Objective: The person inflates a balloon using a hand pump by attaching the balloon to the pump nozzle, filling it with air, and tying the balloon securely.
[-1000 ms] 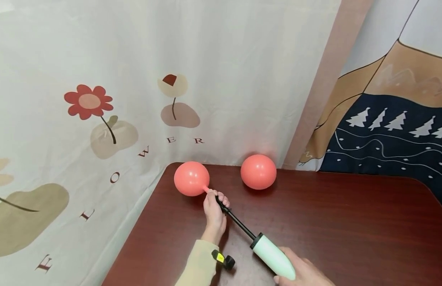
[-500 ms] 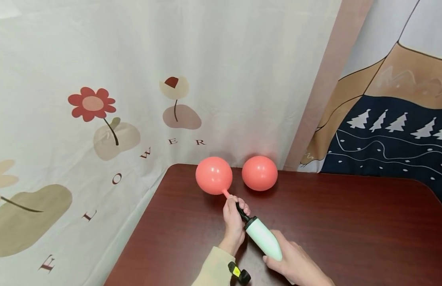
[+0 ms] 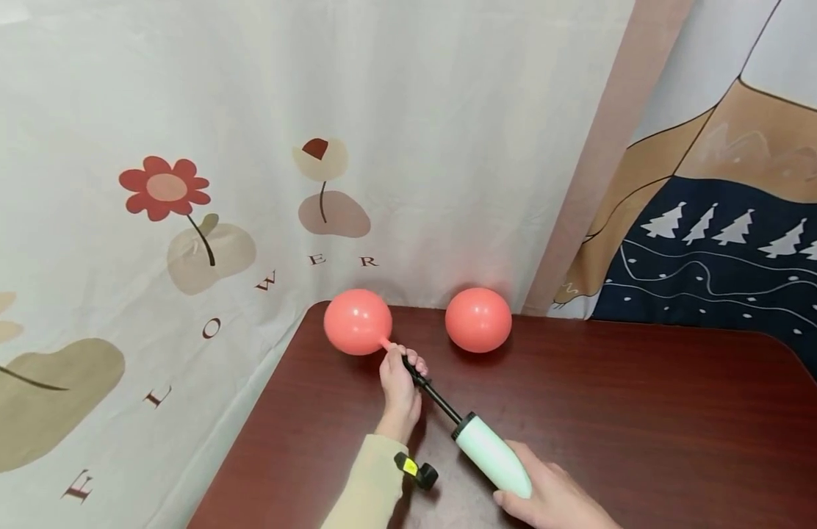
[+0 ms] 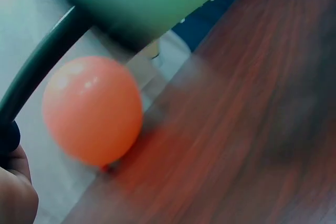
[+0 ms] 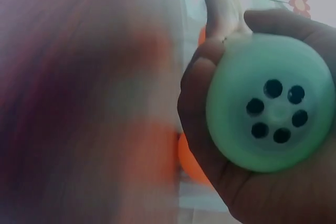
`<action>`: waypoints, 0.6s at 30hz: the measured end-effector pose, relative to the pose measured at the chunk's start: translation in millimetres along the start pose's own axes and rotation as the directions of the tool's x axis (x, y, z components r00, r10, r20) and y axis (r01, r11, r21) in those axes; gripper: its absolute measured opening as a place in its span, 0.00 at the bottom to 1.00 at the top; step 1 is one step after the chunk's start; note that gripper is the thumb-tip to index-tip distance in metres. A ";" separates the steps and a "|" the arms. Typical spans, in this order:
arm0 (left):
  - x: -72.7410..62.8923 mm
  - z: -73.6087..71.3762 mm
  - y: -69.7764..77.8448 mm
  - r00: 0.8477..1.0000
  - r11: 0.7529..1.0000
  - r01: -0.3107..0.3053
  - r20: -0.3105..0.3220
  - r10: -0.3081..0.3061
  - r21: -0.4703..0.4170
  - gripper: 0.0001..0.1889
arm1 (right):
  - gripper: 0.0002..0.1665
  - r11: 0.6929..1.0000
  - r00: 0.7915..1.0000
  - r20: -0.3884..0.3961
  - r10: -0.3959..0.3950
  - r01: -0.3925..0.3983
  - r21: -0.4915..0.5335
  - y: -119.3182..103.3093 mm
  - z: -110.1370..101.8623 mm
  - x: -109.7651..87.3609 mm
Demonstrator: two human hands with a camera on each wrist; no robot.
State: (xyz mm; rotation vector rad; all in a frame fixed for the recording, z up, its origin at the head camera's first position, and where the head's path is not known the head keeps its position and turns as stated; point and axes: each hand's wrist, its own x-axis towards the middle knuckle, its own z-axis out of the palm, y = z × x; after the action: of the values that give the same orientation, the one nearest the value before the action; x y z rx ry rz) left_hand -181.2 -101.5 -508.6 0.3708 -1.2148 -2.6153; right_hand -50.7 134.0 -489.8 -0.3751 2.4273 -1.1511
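Observation:
My left hand point(image 3: 398, 382) grips the black nozzle end of a hand balloon pump, together with the neck of an inflated coral balloon point(image 3: 358, 322). Curled round the mint-green barrel of the pump point(image 3: 493, 457) is my right hand point(image 3: 554, 494). Between the hands a length of the black pump rod point(image 3: 443, 401) shows. In the right wrist view the rounded end of the pump point(image 5: 277, 114), with several dark holes, faces the camera inside the palm. The left wrist view shows the rod and barrel blurred above a second balloon.
A second coral balloon point(image 3: 478, 319) rests at the back of the dark red-brown table point(image 3: 646, 411), by the curtain point(image 3: 448, 147) printed with flowers and letters. A navy cloth with white trees point(image 3: 726, 257) hangs at the right. A black camera point(image 3: 425, 475) sits on the left sleeve.
The barrel slid in over the rod toward my left hand, then back out, baring the rod again. The held balloon and left hand shifted right, then returned left.

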 end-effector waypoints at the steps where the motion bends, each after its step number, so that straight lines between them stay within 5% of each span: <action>1: 2.2 -2.4 0.7 1.000 1.000 -0.001 -0.008 0.001 0.002 0.17 | 0.43 1.000 1.000 0.016 0.003 -0.003 -0.002 2.6 -0.7 -2.3; 8: 3.7 -5.6 0.9 1.000 1.000 -0.002 -0.004 0.002 -0.003 0.17 | 0.41 0.999 0.999 0.025 -0.037 0.038 -0.009 8.5 3.9 -2.1; 18: -31.0 15.4 -15.4 0.997 1.000 -0.005 0.079 0.003 0.024 0.14 | 0.40 0.994 0.989 -0.107 -0.100 0.095 -0.058 -6.5 8.4 12.5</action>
State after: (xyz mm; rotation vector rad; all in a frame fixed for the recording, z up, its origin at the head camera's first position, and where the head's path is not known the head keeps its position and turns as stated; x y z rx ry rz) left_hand -158.7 -71.2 -506.9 0.2715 -1.2718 -2.6365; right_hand -57.2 119.2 -492.7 -0.4630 2.5646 -1.1786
